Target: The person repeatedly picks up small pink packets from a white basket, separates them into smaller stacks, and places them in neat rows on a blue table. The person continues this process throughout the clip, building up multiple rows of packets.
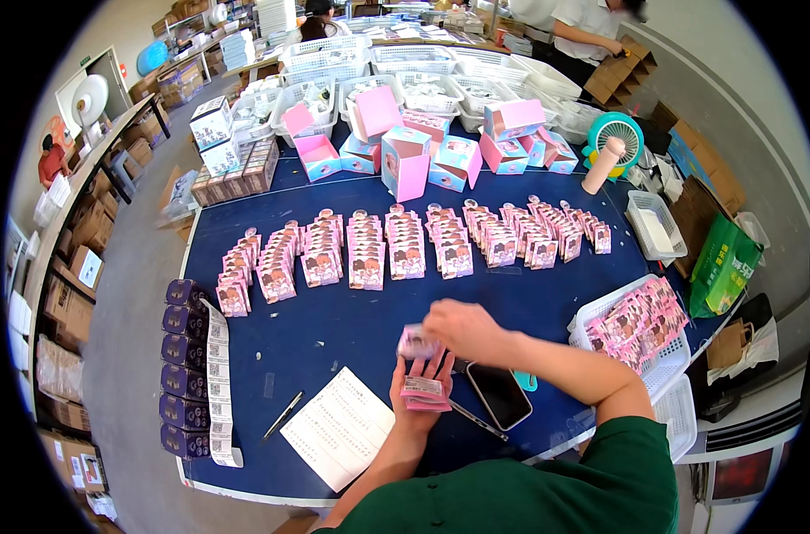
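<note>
A small stack of pink packets (423,387) lies on the upturned palm of my left hand (411,419), which holds it. Just above those fingers, my right hand (468,328) grips a blurred pink packet (415,342). Across the table, rows of overlapping pink picture packets (366,263) run in a curve, most with a round piece at the far end, such as the disc (396,209). At the right, more pink packets (638,320) fill a white plastic basket (665,367).
On the blue table (298,354) lie a handwritten sheet (338,427), two pens, a smartphone (499,395) and a label strip (219,380) beside dark boxes (186,404). Opened pink-and-blue boxes (405,160), white baskets (431,90) and a teal fan (615,143) stand behind. A person handles cardboard (621,70).
</note>
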A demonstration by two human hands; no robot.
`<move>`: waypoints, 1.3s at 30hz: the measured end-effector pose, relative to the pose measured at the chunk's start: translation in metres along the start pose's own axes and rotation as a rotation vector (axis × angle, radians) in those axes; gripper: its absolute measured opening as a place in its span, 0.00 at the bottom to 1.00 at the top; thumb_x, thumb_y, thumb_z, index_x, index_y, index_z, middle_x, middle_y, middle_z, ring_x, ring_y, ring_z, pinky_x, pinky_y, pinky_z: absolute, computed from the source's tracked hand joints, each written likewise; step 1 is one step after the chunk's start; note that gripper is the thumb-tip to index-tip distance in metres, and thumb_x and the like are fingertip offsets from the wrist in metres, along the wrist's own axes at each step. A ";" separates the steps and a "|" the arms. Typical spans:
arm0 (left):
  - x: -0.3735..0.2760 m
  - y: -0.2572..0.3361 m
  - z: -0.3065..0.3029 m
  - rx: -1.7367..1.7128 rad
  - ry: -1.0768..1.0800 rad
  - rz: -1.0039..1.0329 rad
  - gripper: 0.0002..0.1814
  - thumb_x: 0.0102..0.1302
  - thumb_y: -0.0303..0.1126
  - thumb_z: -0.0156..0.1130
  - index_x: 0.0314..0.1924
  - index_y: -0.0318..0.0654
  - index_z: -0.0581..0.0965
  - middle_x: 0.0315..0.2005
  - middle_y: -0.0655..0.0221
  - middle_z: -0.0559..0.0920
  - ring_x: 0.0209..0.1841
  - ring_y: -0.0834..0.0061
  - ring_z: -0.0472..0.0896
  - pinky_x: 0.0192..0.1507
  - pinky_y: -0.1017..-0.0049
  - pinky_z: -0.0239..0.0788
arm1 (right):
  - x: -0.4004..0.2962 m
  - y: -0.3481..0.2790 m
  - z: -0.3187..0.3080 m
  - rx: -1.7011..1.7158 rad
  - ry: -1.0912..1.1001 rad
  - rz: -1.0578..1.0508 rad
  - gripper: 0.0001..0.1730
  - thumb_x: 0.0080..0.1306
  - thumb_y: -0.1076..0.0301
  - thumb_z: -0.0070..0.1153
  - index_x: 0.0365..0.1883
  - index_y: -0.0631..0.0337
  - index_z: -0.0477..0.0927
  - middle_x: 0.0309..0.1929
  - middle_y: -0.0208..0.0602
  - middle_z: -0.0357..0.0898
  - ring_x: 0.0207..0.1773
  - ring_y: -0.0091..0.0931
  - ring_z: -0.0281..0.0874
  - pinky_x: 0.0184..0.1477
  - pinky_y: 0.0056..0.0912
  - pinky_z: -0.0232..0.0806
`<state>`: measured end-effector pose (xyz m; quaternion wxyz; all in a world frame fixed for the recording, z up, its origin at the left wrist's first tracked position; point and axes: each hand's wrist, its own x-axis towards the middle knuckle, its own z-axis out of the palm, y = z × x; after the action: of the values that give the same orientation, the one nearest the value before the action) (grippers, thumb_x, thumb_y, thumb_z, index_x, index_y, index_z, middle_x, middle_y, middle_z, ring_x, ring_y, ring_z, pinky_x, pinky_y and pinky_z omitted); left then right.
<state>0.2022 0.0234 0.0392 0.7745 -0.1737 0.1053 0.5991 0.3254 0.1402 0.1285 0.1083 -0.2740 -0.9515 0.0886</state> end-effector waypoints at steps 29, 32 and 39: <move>0.000 -0.004 -0.009 0.129 -0.199 -0.053 0.29 0.76 0.51 0.46 0.68 0.42 0.67 0.58 0.61 0.77 0.63 0.65 0.75 0.61 0.66 0.68 | -0.046 -0.045 -0.019 0.601 -0.108 0.152 0.06 0.62 0.66 0.63 0.35 0.58 0.83 0.42 0.33 0.81 0.45 0.33 0.80 0.52 0.36 0.68; 0.000 -0.011 -0.002 0.230 -0.226 -0.021 0.28 0.77 0.47 0.47 0.71 0.43 0.65 0.59 0.62 0.76 0.62 0.67 0.75 0.57 0.66 0.70 | -0.058 -0.043 -0.018 0.503 0.079 0.167 0.04 0.61 0.70 0.62 0.36 0.57 0.83 0.43 0.31 0.82 0.49 0.33 0.79 0.53 0.37 0.67; 0.015 -0.009 -0.023 0.404 -0.208 0.123 0.23 0.79 0.44 0.46 0.66 0.39 0.69 0.57 0.65 0.77 0.58 0.69 0.77 0.60 0.67 0.70 | -0.072 -0.050 -0.001 0.122 0.161 -0.019 0.07 0.62 0.68 0.59 0.36 0.54 0.87 0.53 0.30 0.80 0.62 0.32 0.74 0.57 0.38 0.68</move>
<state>0.2154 0.0257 0.0139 0.7623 0.0543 0.1532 0.6265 0.3599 0.0592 0.1292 0.2020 -0.2641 -0.9350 0.1231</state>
